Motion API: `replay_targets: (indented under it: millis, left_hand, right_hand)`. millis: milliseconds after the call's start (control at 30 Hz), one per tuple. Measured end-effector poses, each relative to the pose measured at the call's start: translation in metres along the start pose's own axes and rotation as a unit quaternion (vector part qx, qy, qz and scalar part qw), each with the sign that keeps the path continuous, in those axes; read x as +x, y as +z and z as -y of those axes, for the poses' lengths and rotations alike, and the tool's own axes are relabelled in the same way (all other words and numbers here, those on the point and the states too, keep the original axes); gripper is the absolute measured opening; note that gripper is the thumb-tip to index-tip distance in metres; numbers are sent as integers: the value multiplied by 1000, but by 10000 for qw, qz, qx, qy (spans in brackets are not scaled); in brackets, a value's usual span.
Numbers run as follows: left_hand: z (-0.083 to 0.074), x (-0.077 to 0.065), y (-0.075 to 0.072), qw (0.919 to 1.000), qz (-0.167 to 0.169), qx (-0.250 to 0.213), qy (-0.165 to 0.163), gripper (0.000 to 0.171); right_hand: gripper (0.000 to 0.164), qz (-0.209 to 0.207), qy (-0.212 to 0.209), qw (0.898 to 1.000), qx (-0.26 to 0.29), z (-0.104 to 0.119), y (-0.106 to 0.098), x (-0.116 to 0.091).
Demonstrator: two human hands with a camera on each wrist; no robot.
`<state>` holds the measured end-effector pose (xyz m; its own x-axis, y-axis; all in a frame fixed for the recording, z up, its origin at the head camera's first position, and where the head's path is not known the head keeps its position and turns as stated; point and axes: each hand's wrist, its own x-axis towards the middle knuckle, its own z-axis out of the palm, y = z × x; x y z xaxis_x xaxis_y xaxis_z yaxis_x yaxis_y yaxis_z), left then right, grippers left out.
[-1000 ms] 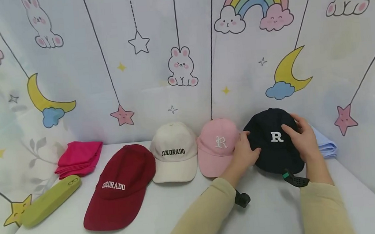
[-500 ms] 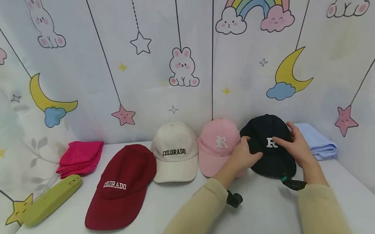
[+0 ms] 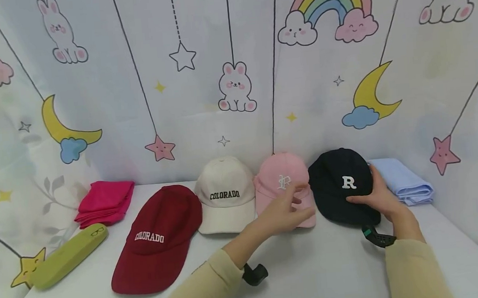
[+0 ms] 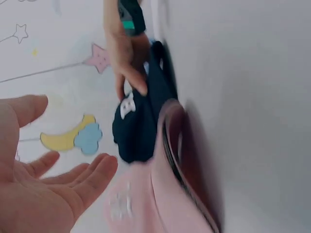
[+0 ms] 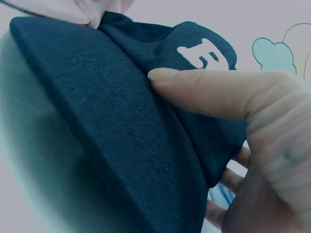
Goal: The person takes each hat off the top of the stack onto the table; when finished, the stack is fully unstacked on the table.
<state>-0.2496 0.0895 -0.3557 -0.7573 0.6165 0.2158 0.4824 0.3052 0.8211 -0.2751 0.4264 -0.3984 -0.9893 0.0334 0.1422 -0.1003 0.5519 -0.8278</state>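
Note:
A black baseball cap [image 3: 330, 181] with a white R stands against the backdrop at the right end of a row of caps. My right hand [image 3: 379, 196] holds its right side. In the right wrist view the thumb [image 5: 194, 90] presses the front by the brim seam, while the other fingers go behind the crown. Left of it is a pink cap [image 3: 275, 165], its front partly covered in the head view by my left hand [image 3: 279, 213]. That hand is open and holds nothing; the left wrist view shows its fingers [image 4: 90, 182] spread apart.
A cream Colorado cap [image 3: 225, 206] and a dark red one [image 3: 157, 239] continue the row leftward. At the far left are a folded hot-pink cloth [image 3: 106, 199] and a green glasses case [image 3: 70, 258]. A folded light-blue cloth [image 3: 406, 180] lies behind my right hand.
The black cap has come down and slightly left, close beside the pink cap. My left hand has let go of it and drawn away to the left; my right hand still holds it.

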Motion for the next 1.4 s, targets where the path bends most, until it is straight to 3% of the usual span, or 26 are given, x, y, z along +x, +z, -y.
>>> replay_targets:
  millis: [133, 333, 467, 633, 933, 1133, 1400]
  left_hand:
    - [10, -24, -19, 9997, -11, 164, 199, 64]
    - [32, -59, -46, 9982, -492, 152, 301, 60]
    - [40, -80, -63, 9953, -930, 211, 145, 59]
    - [48, -104, -80, 9921, -1175, 375, -239, 60]
    - [55, -130, -111, 9826, -1682, 769, -174, 62]
    - [51, -142, -138, 9715, -2175, 908, -254, 62]
    - [54, -166, -173, 9600, -2658, 783, -413, 60]
  right_hand:
    - [127, -158, -90, 9998, -114, -6, 3, 1]
    - [126, -318, -191, 9993, -89, -4, 6, 5]
    - [125, -261, -177, 9994, -149, -1, 8, 8]
    - [120, -276, -173, 9992, -248, 5, 9, 9]
    - [121, 45, 190, 9990, -402, -3, 14, 7]
    - [121, 39, 111, 9989, -461, -2, 13, 8]
    - [122, 115, 146, 9981, -594, 0, 11, 7]
